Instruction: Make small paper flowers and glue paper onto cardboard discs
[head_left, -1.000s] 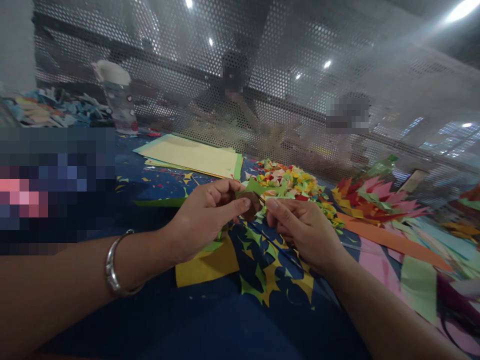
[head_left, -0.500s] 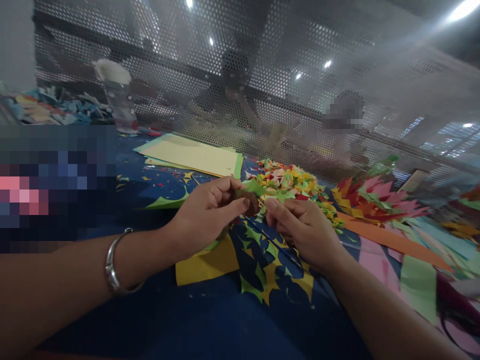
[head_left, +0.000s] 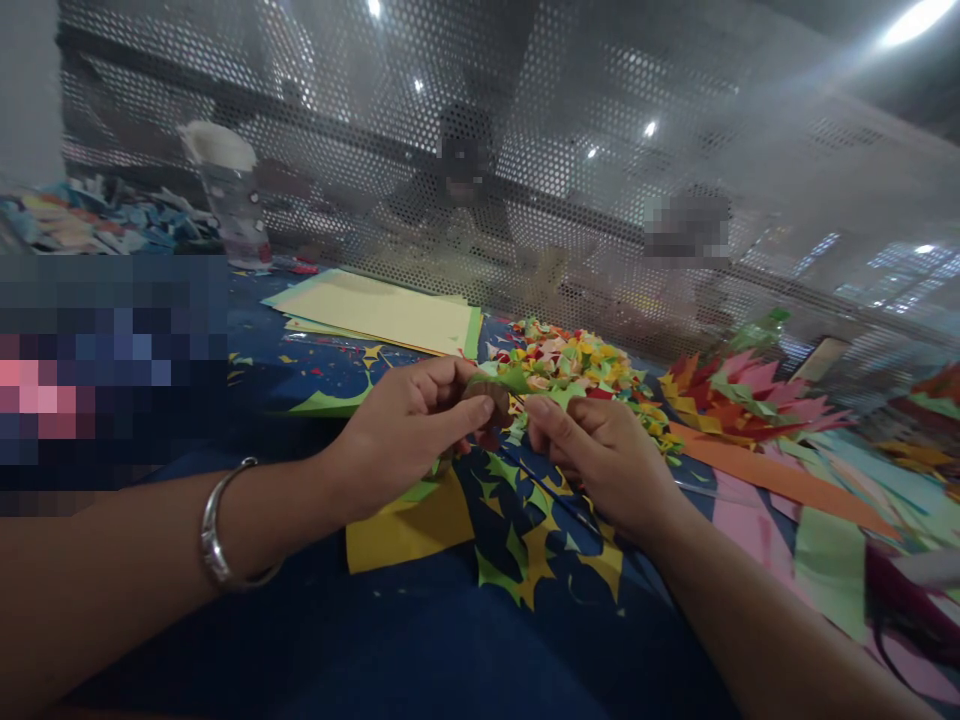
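My left hand [head_left: 412, 425], with a silver bangle on its wrist, pinches a small brown piece [head_left: 491, 405] with a bit of green paper [head_left: 506, 380] at its top. Just to the right, my right hand [head_left: 600, 450] is closed in a pinch on a thin dark tool, whose tip points at the brown piece. Under both hands lie cut-out scraps of yellow and green paper [head_left: 536, 555] and a yellow sheet [head_left: 409, 525] on the dark blue table [head_left: 420, 650].
Behind the hands are a stack of pale yellow sheets [head_left: 382, 305] and a heap of small coloured paper pieces [head_left: 577, 360]. Folded paper flowers [head_left: 757, 395] and paper strips [head_left: 784, 475] lie right. A bottle [head_left: 232, 200] stands back left. People sit beyond a perforated screen [head_left: 555, 150].
The brown piece has turned slightly in the fingers of my left hand. The whole view has shifted a little; my right hand keeps its pinch beside it.
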